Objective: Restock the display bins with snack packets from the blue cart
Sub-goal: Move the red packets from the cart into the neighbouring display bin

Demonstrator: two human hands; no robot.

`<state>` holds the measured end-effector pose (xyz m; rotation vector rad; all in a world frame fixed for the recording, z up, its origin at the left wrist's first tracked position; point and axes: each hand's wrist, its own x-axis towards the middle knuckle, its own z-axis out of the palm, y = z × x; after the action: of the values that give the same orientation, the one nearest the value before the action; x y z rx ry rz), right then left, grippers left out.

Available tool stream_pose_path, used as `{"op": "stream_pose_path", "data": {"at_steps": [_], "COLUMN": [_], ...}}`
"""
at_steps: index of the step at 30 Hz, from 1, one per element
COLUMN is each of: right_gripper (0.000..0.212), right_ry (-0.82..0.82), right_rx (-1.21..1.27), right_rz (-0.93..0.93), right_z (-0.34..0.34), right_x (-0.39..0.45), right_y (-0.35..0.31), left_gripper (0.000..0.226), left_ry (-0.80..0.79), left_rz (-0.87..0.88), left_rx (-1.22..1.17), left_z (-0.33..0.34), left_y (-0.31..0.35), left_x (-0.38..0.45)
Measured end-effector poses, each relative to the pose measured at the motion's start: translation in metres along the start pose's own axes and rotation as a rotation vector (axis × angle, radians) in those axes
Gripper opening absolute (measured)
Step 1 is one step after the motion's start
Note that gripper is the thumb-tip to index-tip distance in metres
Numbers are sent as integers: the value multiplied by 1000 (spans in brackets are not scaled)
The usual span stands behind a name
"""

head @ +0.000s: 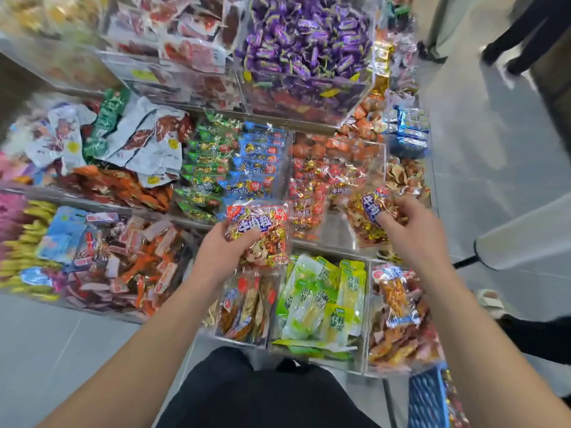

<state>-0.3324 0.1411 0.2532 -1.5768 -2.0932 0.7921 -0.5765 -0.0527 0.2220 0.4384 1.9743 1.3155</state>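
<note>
The left hand (230,248) gripped a red bag (258,233) and the right hand (404,225) another, seemingly alike, bag (372,211), both above a half-empty clear bin (335,230) hemmed by full neighbouring bins.

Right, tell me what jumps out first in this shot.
The heap of purple sweets in the clear bin at top centre grabs the eye first. Next, the two hands in the middle: the left hand holds a red snack bag, and the right hand has a grip on a second bag over the bins.
</note>
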Motion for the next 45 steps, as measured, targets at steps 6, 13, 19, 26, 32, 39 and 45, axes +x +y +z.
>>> {"op": "stream_pose_path", "data": {"at_steps": [6, 13, 19, 26, 32, 39, 45], "right_gripper": [38, 31, 21, 34, 31, 49, 85], "right_ry": [17, -177, -281, -286, -263, -251, -299], "right_rx": [-413, -739, -853, -878, -985, -531, -84], "right_rz": [-91, -135, -185, -246, -280, 92, 267], "right_z": [20, 66, 97, 130, 145, 158, 169], "right_x": [88, 148, 180, 187, 180, 156, 125], "right_y": [-12, -24, -15, 10, 25, 28, 37], "left_gripper": [90, 109, 117, 95, 62, 98, 124], "left_ry": [12, -60, -98, -102, -100, -123, -120], "left_rz": [1, -65, -89, -125, -155, -192, -182], "left_rx": [47, -30, -89, -119, -138, -113, -92], "left_z": [11, 19, 26, 32, 34, 32, 33], "left_y": [23, 42, 49, 42, 41, 40, 45], "left_x": [40, 80, 113, 130, 130, 127, 125]}}
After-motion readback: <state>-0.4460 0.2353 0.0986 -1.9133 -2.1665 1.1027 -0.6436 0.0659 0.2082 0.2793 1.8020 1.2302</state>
